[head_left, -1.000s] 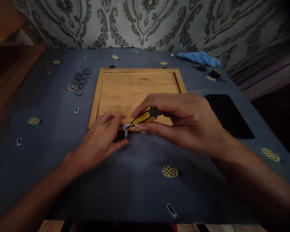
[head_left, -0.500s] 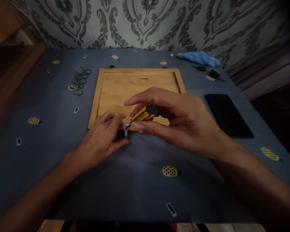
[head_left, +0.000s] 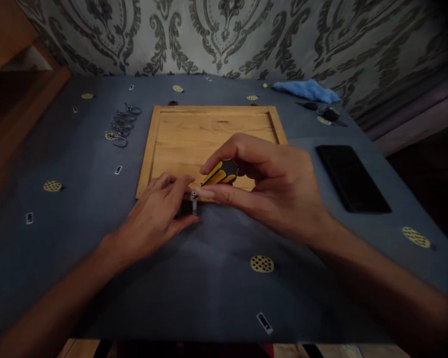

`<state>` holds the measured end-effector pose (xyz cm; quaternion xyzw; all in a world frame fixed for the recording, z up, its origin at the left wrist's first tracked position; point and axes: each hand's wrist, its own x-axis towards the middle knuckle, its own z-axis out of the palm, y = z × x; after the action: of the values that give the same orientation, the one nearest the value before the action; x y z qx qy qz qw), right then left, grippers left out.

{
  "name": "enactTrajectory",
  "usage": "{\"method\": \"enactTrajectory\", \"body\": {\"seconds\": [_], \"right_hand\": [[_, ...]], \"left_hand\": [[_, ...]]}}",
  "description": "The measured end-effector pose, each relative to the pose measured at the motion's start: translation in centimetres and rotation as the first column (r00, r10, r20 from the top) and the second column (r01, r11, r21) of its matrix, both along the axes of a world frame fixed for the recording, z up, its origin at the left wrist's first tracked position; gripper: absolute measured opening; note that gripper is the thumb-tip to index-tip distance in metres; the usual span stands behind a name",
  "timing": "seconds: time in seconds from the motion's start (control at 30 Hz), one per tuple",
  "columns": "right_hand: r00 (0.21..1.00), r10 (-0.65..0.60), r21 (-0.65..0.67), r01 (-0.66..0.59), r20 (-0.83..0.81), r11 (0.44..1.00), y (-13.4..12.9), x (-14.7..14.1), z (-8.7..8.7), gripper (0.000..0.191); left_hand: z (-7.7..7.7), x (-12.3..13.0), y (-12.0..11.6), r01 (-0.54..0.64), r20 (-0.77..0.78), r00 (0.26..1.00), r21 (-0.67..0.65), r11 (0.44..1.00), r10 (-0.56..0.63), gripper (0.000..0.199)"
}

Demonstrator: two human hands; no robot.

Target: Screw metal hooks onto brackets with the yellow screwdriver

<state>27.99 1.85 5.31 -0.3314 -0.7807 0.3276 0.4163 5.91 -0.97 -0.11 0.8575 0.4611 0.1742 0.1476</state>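
Observation:
A framed wooden panel [head_left: 209, 134] lies flat on the blue patterned cloth. At its near edge is a small metal hinge-like piece [head_left: 194, 203], which my left hand [head_left: 160, 209] grips between thumb and fingers. My right hand [head_left: 269, 184] is closed around a yellow and black screwdriver handle [head_left: 224, 171], slanted toward the metal piece. The tool's tip is hidden behind my right thumb, so I cannot tell whether it touches the metal.
Several metal hooks [head_left: 125, 119] lie left of the panel. To the right are a black flat device [head_left: 353, 178], a dark tool [head_left: 326, 112] and a blue cloth [head_left: 306, 90]. A wooden shelf [head_left: 41, 104] stands at the far left.
My right thumb and index finger have closed in around the yellow handle, and the thumb has shifted slightly left over the metal piece. My left hand has stayed in place.

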Motion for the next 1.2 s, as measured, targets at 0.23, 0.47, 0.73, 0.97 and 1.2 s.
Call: {"method": "enactTrajectory", "body": {"seconds": [0.23, 0.47, 0.73, 0.97, 1.2], "right_hand": [[0.994, 0.086, 0.117, -0.094, 0.068, 0.989, 0.8, 0.3, 1.3, 0.014], [0.979, 0.168, 0.093, -0.179, 0.114, 0.979, 1.6, 0.3, 2.2, 0.01], [0.978, 0.151, 0.139, -0.171, 0.142, 0.976, 1.6, 0.7, 2.1, 0.012], [0.988, 0.046, 0.121, -0.064, 0.146, 0.991, 1.2, 0.6, 1.7, 0.012], [0.995, 0.042, 0.145, -0.055, 0.095, 0.988, 0.8, 0.2, 2.0, 0.004]], "left_hand": [[-0.1, 0.0, 0.0, 0.021, 0.025, 0.999, 0.056, 0.998, -0.023, 0.051], [-0.2, -0.1, 0.1, 0.028, 0.04, 0.999, 0.071, 0.997, -0.031, 0.052], [0.0, 0.1, 0.0, 0.03, 0.045, 0.998, 0.066, 0.997, -0.033, 0.053], [0.3, 0.3, 0.0, 0.007, 0.054, 0.999, 0.022, 1.0, -0.008, 0.047], [-0.1, 0.0, 0.1, 0.011, 0.064, 0.998, 0.022, 1.0, -0.013, 0.047]]}}
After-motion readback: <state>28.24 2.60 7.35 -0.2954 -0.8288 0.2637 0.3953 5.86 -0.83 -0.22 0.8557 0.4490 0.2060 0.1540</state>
